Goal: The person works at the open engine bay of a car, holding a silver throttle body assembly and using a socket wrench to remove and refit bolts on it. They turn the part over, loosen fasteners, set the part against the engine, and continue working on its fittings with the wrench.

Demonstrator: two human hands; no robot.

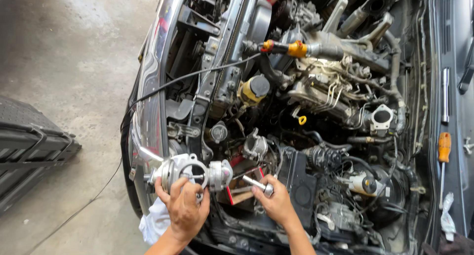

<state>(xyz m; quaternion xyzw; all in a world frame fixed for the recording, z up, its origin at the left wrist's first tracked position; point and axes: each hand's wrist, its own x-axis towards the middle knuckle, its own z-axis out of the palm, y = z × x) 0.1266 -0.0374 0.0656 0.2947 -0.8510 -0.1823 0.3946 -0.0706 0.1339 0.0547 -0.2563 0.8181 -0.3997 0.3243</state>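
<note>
Head view, looking down into an open engine bay (316, 112) from the front of a car. At about 7 o'clock the left hand (185, 208) is wrapped around a cast metal throttle body (190, 173), fingers curled over its round bore, so the grip is closed and holding that part above the front edge of the car. A white rag (155, 224) hangs just below the hand, touching or nearly touching the wrist.

At 6 o'clock the right hand (276, 203) is closed on a short silver tool (256, 185) that looks like a socket driver or extension; its shaft points toward the throttle body, the tip just beside the housing. Whether the tip sits on a fastener I cannot tell.

At 3 o'clock of centre, an open round intake port (382, 117) shows bare on the engine, with nothing mounted on it. Judging from that, the part in the left hand is off the engine and being worked on out of place; refitting looks not yet done.

At 12 o'clock an orange and yellow handled tool (286, 48) lies across the top of the engine, with a black cable (197, 75) running from it over the front of the car. Toward 3 o'clock at the far edge, an orange-handled screwdriver (444, 154) rests on the cowl panel. At 9 o'clock a black plastic case (29, 146) sits on the concrete floor (74, 47), well apart from the hands.
</note>
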